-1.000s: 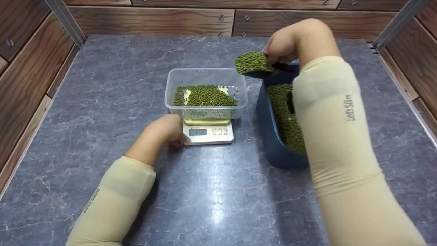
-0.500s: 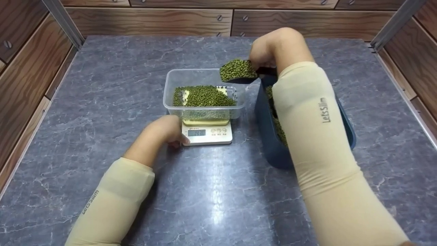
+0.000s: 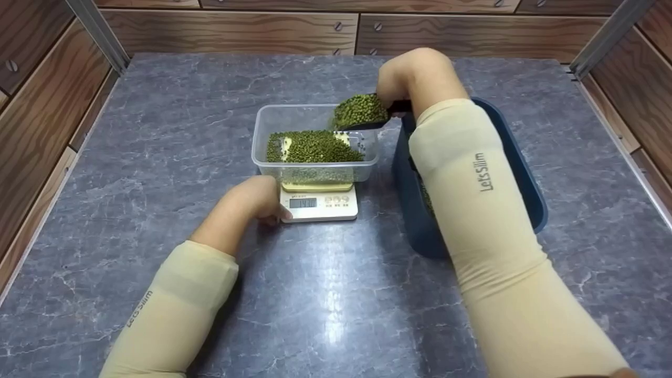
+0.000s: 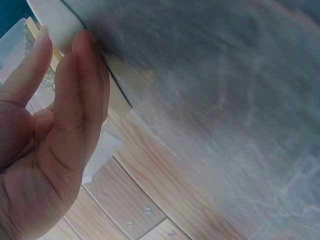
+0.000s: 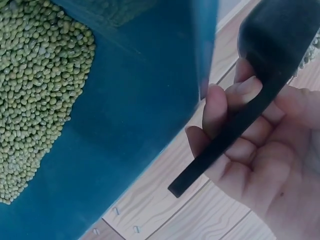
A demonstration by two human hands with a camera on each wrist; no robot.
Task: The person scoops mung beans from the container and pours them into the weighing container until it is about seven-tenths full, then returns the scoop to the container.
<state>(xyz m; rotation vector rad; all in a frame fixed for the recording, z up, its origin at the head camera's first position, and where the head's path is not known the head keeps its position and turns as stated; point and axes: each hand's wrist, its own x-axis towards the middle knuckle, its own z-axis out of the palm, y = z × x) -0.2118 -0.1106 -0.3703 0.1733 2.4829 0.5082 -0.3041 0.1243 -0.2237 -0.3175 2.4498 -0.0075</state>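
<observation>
My right hand (image 3: 395,84) grips the handle of a black scoop (image 5: 280,40) heaped with green mung beans (image 3: 361,109). The scoop's front end hangs over the right back part of a clear plastic container (image 3: 273,118). In that container lies a pile of mung beans (image 3: 317,147). It stands on a white kitchen scale (image 3: 320,214) with a lit display. At the scale's front left corner, my left hand (image 3: 252,198) pinches the edge, thumb on top; its fingers (image 4: 90,75) show along the side in the left wrist view.
Right of the scale stands a deep blue bin (image 3: 420,231), partly hidden under my right forearm. More mung beans (image 5: 35,90) lie inside it. The grey marbled tabletop (image 3: 157,131) is bordered by wood-patterned panels (image 3: 226,34) at the back and sides.
My right hand has carried the full scoop left and slightly toward me, from over the bin's side to over the clear container. The left hand stays at the scale.
</observation>
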